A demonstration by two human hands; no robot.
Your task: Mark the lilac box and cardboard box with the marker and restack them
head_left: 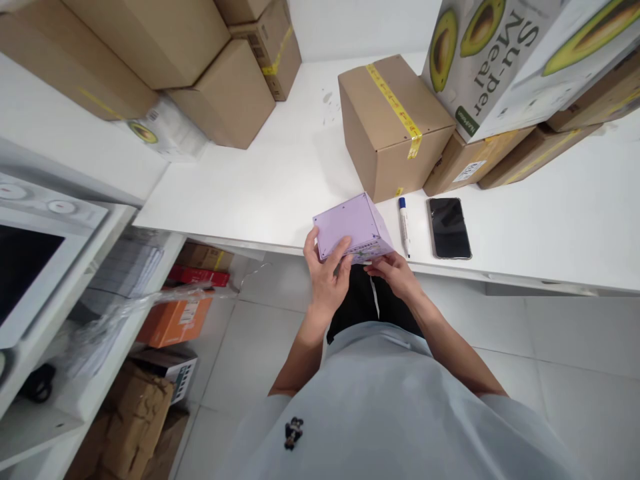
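Note:
A small lilac box (350, 225) sits tilted at the front edge of the white table (280, 187). My left hand (325, 277) grips its near left corner, thumb on top and fingers curled against the side. At the box's near right underside my right hand (395, 272) holds on with bent fingers. A blue-capped marker (404, 227) lies just right of the box, and beside that a black phone (449, 227) lies face up.
A taped brown carton (393, 127) stands right behind the lilac box. More cartons are stacked at the back left and right, one printed with avocados (505, 53). Shelves on the left hold an orange box (175, 321) and other packages. Grey floor tiles lie below.

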